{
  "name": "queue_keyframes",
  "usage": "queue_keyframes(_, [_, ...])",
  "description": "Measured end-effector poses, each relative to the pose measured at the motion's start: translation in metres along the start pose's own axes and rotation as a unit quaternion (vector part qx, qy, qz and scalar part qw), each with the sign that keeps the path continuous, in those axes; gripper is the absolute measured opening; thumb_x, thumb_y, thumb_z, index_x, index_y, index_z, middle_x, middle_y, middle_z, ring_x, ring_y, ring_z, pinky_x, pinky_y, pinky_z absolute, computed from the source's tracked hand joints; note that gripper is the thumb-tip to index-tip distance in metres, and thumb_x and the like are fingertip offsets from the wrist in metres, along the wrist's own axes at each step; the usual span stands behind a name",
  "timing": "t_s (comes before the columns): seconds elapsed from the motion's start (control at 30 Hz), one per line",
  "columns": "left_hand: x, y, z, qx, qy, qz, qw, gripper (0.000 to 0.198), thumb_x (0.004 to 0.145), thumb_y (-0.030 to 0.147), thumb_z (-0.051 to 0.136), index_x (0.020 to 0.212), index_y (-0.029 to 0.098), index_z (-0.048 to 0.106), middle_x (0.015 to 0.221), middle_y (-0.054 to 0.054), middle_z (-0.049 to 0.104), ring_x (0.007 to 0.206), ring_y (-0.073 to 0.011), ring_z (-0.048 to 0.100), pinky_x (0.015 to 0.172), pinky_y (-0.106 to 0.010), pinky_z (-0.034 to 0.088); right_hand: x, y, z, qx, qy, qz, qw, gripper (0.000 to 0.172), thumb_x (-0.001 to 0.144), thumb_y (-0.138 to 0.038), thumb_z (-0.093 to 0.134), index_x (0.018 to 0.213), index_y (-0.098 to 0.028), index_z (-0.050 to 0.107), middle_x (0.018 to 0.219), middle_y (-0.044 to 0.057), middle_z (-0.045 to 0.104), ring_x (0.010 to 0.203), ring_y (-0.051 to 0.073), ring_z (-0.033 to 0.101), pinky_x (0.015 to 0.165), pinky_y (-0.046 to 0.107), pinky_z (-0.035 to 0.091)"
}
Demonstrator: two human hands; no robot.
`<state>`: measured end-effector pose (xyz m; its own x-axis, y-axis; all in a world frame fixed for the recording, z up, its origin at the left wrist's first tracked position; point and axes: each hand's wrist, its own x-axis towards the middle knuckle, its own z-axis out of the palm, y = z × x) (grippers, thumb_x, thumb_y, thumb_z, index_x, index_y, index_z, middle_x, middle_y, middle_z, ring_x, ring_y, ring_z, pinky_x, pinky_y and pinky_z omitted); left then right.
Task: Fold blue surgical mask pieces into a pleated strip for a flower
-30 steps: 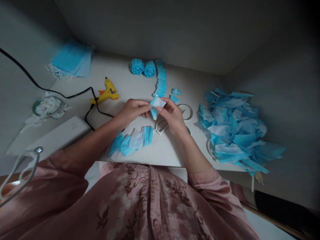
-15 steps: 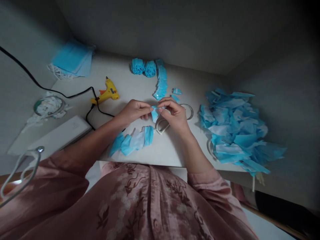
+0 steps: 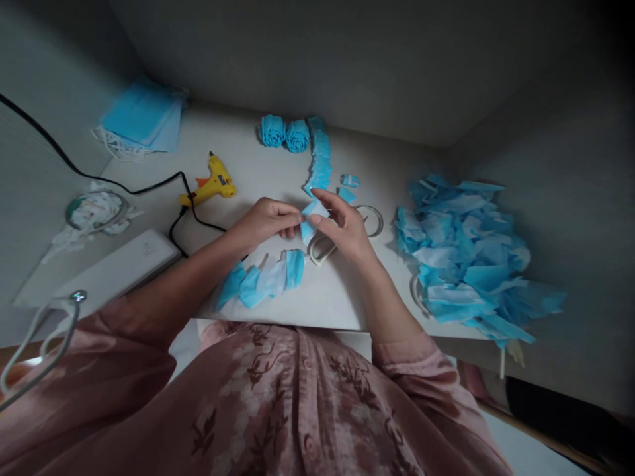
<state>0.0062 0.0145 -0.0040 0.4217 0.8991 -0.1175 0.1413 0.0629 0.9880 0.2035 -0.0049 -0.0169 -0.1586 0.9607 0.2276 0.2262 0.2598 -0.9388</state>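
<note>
Over the middle of the white table (image 3: 278, 178), my left hand (image 3: 265, 221) and my right hand (image 3: 342, 228) pinch a small blue fabric piece (image 3: 308, 221) between their fingertips. Both hands are closed on it, with the right index finger stretched over its top. Just below the hands lies a row of folded blue and white fabric pieces (image 3: 262, 281). White-handled scissors (image 3: 322, 248) lie under my right hand, partly hidden by it.
A yellow glue gun (image 3: 213, 185) with a black cord lies left of the hands. Two blue fabric roses (image 3: 284, 133) and a blue strip (image 3: 320, 158) sit at the back. A large heap of blue fabric scraps (image 3: 461, 251) fills the right side. Face masks (image 3: 141, 122) are stacked far left.
The fabric piece was held up open, then folded down between the fingertips. My right index finger has now lifted and stretched over it. The hands stayed in the same spot.
</note>
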Motion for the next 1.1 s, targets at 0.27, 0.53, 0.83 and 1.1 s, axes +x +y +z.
queue_keyframes(0.27, [0.001, -0.007, 0.001, 0.026, -0.017, 0.013, 0.999, 0.026, 0.082, 0.033, 0.070, 0.065, 0.014, 0.070, 0.053, 0.000, 0.063, 0.051, -0.0081, 0.055, 0.052, -0.019, 0.039, 0.000, -0.003, 0.007, -0.026, 0.043, -0.010, 0.999, 0.011, 0.082, -0.031, 0.072, 0.083, -0.021, 0.067, 0.080, -0.002, 0.069, 0.077, 0.014, 0.061, 0.078, 0.029, 0.049])
queue_keyframes(0.53, [0.002, -0.008, -0.002, -0.032, -0.049, -0.005, 0.998, 0.026, 0.082, 0.037, 0.070, 0.070, 0.014, 0.071, 0.057, -0.001, 0.065, 0.053, -0.0083, 0.056, 0.053, -0.021, 0.040, 0.000, -0.005, -0.001, -0.082, 0.035, -0.140, 0.986, 0.012, 0.083, -0.015, 0.065, 0.087, -0.024, 0.071, 0.093, 0.001, 0.072, 0.094, 0.018, 0.067, 0.093, 0.035, 0.050])
queue_keyframes(0.83, [0.003, -0.009, -0.005, -0.040, -0.056, -0.011, 0.998, 0.030, 0.083, 0.042, 0.071, 0.071, 0.014, 0.071, 0.059, -0.001, 0.065, 0.055, -0.0087, 0.058, 0.054, -0.021, 0.040, 0.001, -0.001, -0.001, -0.091, 0.025, -0.174, 0.980, 0.025, 0.080, -0.008, 0.056, 0.085, -0.025, 0.073, 0.104, 0.003, 0.074, 0.108, 0.021, 0.067, 0.102, 0.042, 0.048])
queue_keyframes(1.1, [0.003, -0.011, -0.003, -0.038, -0.040, 0.000, 0.998, 0.030, 0.082, 0.043, 0.071, 0.073, 0.015, 0.071, 0.061, -0.001, 0.065, 0.054, -0.0085, 0.056, 0.053, -0.021, 0.042, -0.001, -0.004, 0.000, -0.112, 0.012, -0.144, 0.983, 0.026, 0.080, -0.008, 0.056, 0.085, -0.027, 0.073, 0.108, 0.001, 0.074, 0.109, 0.022, 0.066, 0.105, 0.044, 0.047])
